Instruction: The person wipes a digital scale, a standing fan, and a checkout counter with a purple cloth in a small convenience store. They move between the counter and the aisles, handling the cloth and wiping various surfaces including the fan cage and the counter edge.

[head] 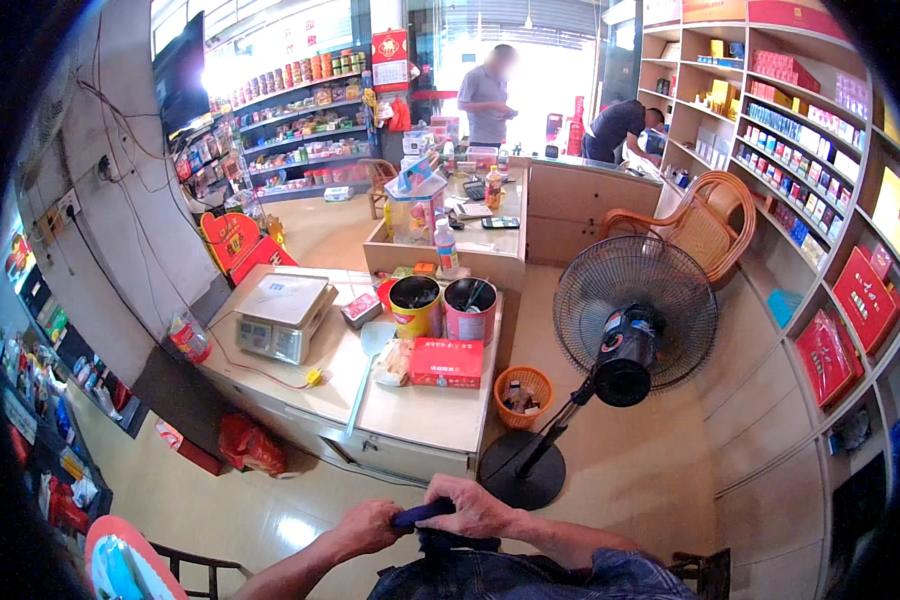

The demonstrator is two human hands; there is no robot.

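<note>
Low in front of my body, a dark blue piece of fabric (423,513) is stretched between my two hands. My left hand (369,528) grips one end of it. The other side is pinched in my right hand (468,508), its fingers bent around it. More dark cloth hangs just below, close to my checked clothing; where the piece begins or ends is hidden. Beyond the hands stands a light-topped counter (307,399) bearing a weighing scale (281,300), a pale blue fly swatter (367,367), a red box (445,363), a yellow tub (415,319) and a pink tub (470,319).
A black standing fan (634,319) and an orange wastebasket (523,397) are right of the counter. Behind the fan is a rattan chair (709,225). Stocked shelves (791,161) line the right wall. Farther off, one person (486,105) stands and another (619,131) bends over.
</note>
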